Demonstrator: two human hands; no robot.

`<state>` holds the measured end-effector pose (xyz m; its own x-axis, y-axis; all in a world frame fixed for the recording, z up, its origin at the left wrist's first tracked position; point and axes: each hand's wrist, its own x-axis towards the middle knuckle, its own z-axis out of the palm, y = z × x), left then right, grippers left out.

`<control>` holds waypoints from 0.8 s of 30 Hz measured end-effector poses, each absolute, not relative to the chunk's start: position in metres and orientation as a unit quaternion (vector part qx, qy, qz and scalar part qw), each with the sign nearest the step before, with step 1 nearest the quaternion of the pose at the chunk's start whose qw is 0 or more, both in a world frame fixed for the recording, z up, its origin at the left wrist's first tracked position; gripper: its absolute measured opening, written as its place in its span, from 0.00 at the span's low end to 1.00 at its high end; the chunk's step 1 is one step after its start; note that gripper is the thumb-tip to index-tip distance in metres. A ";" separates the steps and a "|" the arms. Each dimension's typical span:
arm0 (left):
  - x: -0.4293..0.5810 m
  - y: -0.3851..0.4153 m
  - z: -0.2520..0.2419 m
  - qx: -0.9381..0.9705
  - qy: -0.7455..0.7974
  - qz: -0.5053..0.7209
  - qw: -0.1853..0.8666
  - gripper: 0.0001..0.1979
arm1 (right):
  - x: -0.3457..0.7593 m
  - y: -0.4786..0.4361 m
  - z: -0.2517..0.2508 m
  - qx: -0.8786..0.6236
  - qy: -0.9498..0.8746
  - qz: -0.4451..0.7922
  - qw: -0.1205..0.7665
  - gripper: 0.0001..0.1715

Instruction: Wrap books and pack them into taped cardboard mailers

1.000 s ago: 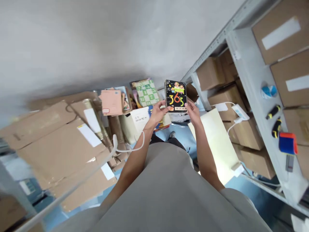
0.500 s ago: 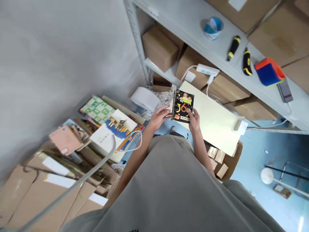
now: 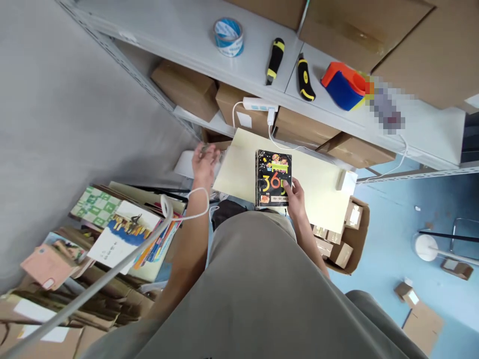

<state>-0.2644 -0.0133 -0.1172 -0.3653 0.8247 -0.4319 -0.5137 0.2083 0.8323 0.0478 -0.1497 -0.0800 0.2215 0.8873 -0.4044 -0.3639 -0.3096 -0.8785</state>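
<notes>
A thick black book (image 3: 275, 179) with a large coloured "365" on its cover is upright to my view above the pale tabletop (image 3: 318, 194). My right hand (image 3: 295, 198) grips its lower right edge, thumb on the cover and fingers behind. Away to the left, my left hand (image 3: 205, 162) is off the book, beyond the tabletop's left edge. Its fingers are blurred and look curled round a small greyish thing that I cannot make out.
Tape roll (image 3: 228, 37), two box cutters (image 3: 275, 61) and a red-blue tape dispenser (image 3: 345, 86) lie on the shelf. A power strip (image 3: 260, 104) hangs below. Piled books (image 3: 125, 234) and a grey bent rod (image 3: 112, 271) are left; an open carton (image 3: 361, 234) of small boxes is right.
My left hand has left the book's side and moved out to the left. The right hand still holds the book. The view has shifted, showing more shelf and floor on the right.
</notes>
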 end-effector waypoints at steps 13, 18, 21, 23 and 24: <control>-0.125 -0.111 -0.102 0.272 0.487 0.387 0.734 0.37 | 0.066 -0.127 -0.117 -0.598 -0.298 0.494 0.556 0.39; -0.122 -0.121 -0.113 0.288 0.559 0.435 0.644 0.28 | 0.064 -0.119 -0.129 -0.618 -0.335 0.507 0.499 0.40; -0.135 -0.127 -0.117 0.263 0.593 0.474 0.595 0.22 | 0.054 -0.106 -0.120 -0.635 -0.411 0.480 0.445 0.42; -0.142 -0.134 -0.115 0.239 0.619 0.507 0.550 0.20 | 0.042 -0.096 -0.107 -0.620 -0.480 0.446 0.432 0.39; -0.145 -0.139 -0.113 0.228 0.633 0.523 0.524 0.19 | 0.033 -0.092 -0.100 -0.600 -0.511 0.447 0.423 0.37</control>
<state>-0.1452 -0.1386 -0.1133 -0.3477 0.8359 -0.4246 -0.2588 0.3497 0.9004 0.0327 -0.0924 -0.1000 0.0776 0.9915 -0.1041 0.2354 -0.1197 -0.9645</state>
